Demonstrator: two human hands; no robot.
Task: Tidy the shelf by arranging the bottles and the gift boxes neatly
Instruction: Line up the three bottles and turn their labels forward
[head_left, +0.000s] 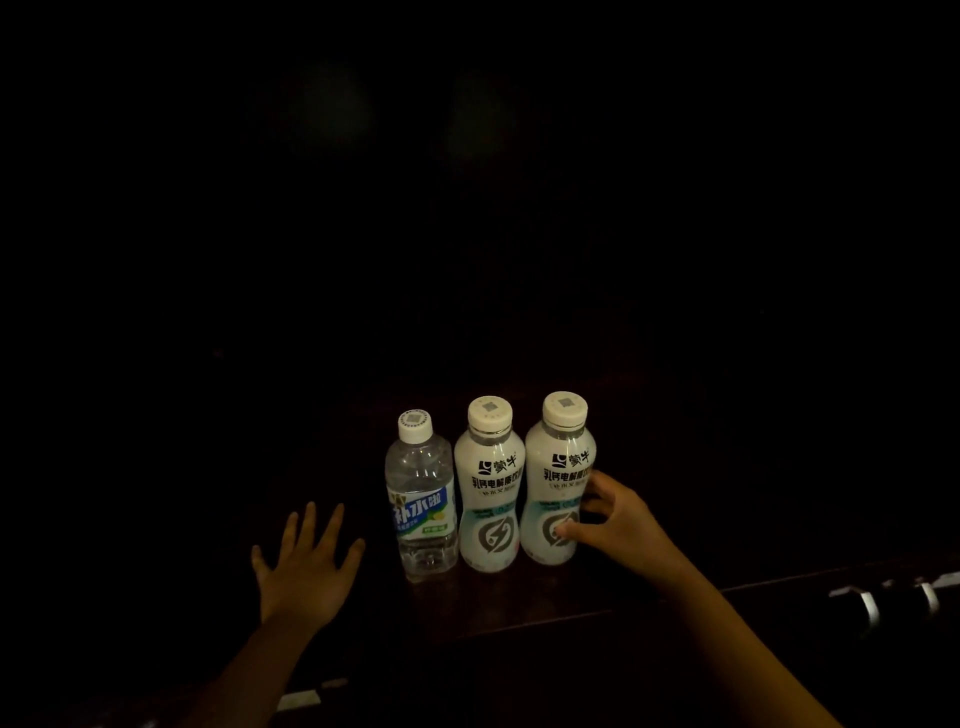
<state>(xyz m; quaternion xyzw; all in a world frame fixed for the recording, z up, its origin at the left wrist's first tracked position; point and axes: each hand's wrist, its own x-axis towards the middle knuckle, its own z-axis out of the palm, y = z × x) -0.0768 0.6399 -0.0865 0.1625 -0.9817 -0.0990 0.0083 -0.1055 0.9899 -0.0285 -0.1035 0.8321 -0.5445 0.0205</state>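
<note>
On the dark shelf (519, 603) three bottles stand touching. Right hand (618, 525) grips the 3 o'clock bottle (558, 483); left hand (306, 566) spread wide. Surroundings are black.

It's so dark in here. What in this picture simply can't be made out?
- Gift boxes: none visible in the head view; darkness swallows everything behind the three bottles.
- Shelf: only a dim patch shows; its back and sides are lost in shadow.
- Right hand: fingers behind the right white bottle are hidden.
- Metal objects at right: too dim to identify.
</note>
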